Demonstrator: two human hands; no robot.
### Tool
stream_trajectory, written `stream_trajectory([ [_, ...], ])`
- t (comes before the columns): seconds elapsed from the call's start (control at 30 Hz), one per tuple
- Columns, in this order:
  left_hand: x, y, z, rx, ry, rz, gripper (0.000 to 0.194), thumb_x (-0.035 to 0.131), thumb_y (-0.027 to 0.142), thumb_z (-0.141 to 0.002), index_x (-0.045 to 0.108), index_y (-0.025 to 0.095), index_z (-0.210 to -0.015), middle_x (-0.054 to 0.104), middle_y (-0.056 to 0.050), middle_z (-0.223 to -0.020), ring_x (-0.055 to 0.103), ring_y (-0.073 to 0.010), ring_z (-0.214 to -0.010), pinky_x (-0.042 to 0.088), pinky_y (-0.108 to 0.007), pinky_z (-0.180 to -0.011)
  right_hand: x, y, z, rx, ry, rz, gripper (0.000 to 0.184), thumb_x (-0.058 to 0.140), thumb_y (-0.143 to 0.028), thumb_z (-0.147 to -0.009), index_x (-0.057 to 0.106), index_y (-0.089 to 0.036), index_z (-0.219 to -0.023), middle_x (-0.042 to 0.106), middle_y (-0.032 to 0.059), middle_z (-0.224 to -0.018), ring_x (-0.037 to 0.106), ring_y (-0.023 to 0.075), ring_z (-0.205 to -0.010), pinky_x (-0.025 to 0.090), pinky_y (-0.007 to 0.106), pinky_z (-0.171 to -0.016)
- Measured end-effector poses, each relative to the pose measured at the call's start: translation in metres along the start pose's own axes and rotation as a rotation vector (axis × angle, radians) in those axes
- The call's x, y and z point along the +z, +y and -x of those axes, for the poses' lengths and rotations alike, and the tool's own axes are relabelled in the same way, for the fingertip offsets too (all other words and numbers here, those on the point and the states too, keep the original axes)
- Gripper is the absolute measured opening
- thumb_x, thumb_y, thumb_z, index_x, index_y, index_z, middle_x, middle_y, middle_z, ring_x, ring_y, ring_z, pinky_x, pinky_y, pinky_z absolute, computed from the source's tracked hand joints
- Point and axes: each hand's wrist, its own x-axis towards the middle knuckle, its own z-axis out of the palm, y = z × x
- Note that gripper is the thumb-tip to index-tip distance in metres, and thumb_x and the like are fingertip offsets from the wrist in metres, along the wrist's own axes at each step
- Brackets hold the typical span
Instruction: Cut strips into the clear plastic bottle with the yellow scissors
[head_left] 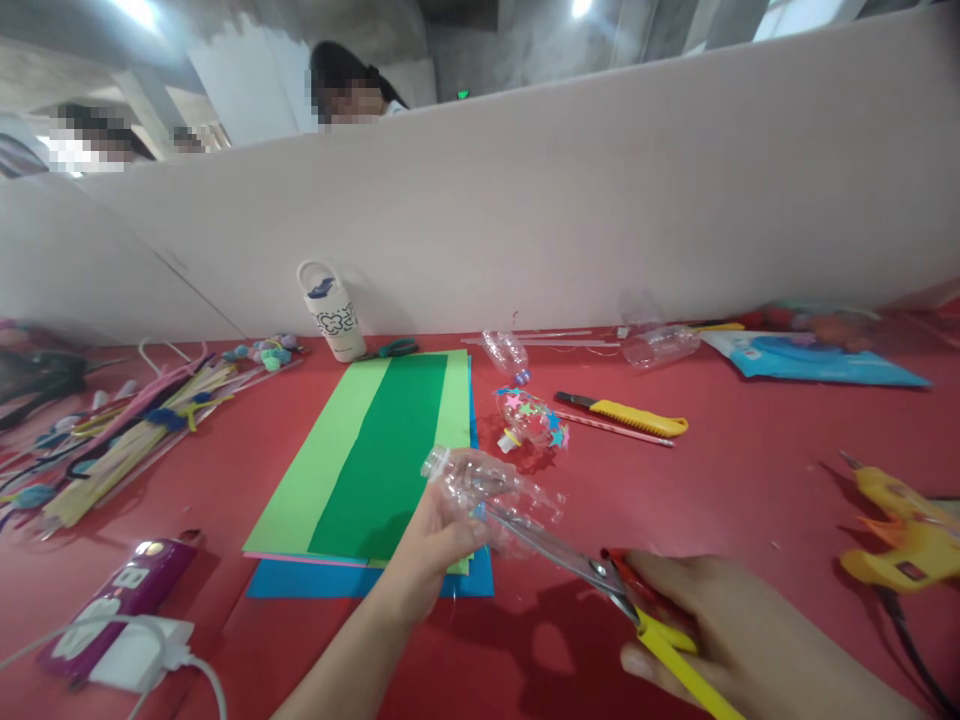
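The left hand (439, 540) grips a clear bottle (487, 485). The right hand (697, 620) clasps scissors (600, 572), blades at the plastic.

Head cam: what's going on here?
The left hand holds a cut clear plastic bottle while the right hand has yellow-handled scissors, blades at the plastic. Just beyond lie a star-decorated bottle piece and a yellow box cutter. Green sheets lie to the left.

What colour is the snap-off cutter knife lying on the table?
The cutter's handle is yellow, with a dark end. It shows best in the head view.
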Motion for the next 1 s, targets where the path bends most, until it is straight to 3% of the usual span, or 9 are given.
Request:
stream_trajectory([
  [0.1,-0.0006,-0.0015,0.0002,-0.004,-0.008,-0.005,0.047,0.073,0.028,-0.067,0.058,0.021,-0.111,0.067,-0.012,-0.118,0.065,-0.0314,-0.103,0.056,-0.030,-0.059,-0.0002,-0.0005,-0.0001,0.055,-0.121,-0.028,0.018,0.063,-0.038,-0.079,0.057,-0.021,-0.082,0.070,0.0073,-0.080,0.062,0.0271,-0.069,0.041,0.036,-0.062],
  [0.27,0.0027,0.0008,0.0011,0.007,-0.009,0.009,0.046,0.072,0.027,-0.068,0.058,0.021,-0.112,0.066,-0.011,-0.118,0.062,-0.0314,-0.111,0.056,-0.029,-0.062,-0.0016,-0.0008,-0.0011,0.040,-0.138,-0.047,0.022,0.058,-0.044,-0.079,0.052,-0.022,-0.077,0.068,0.0062,-0.076,0.056,0.0236,-0.064,0.034,0.031,-0.058],
  [0.53,-0.0004,-0.0012,0.0010,-0.009,-0.010,0.025,0.050,0.072,0.025,-0.068,0.056,0.021,-0.114,0.066,-0.011,-0.118,0.066,-0.0292,-0.101,0.055,-0.031,-0.064,-0.0013,0.0014,-0.0019,0.068,-0.146,-0.012,0.027,0.057,-0.050,-0.078,0.053,-0.023,-0.077,0.067,0.0062,-0.074,0.053,0.0237,-0.063,0.030,0.031,-0.058],
  [0.67,-0.0008,-0.0016,0.0006,0.006,-0.011,0.022,0.049,0.072,0.025,-0.068,0.056,0.021,-0.114,0.065,-0.012,-0.120,0.064,-0.0307,-0.107,0.056,-0.031,-0.063,-0.0014,0.0015,-0.0027,0.067,-0.159,0.029,0.032,0.056,-0.053,-0.079,0.047,-0.024,-0.071,0.064,0.0061,-0.071,0.051,0.0236,-0.061,0.027,0.031,-0.056],
  [0.83,-0.0003,-0.0005,-0.0003,-0.005,-0.032,0.009,0.048,0.073,0.029,-0.068,0.057,0.022,-0.113,0.065,-0.011,-0.120,0.061,-0.0310,-0.111,0.056,-0.030,-0.063,-0.0028,-0.0030,-0.0036,0.078,-0.157,0.019,0.025,0.058,-0.048,-0.077,0.050,-0.024,-0.076,0.067,0.0072,-0.074,0.055,0.0254,-0.064,0.031,0.031,-0.057],
  [1.0,0.0003,-0.0017,-0.0006,-0.048,-0.072,0.013,0.051,0.078,0.031,-0.066,0.057,0.022,-0.112,0.067,-0.009,-0.112,0.067,-0.0241,-0.093,0.054,-0.029,-0.065,-0.0040,-0.0067,-0.0016,0.088,-0.154,-0.029,0.022,0.061,-0.042,-0.076,0.048,-0.024,-0.076,0.068,0.0055,-0.076,0.059,0.0243,-0.065,0.034,0.030,-0.057],
])
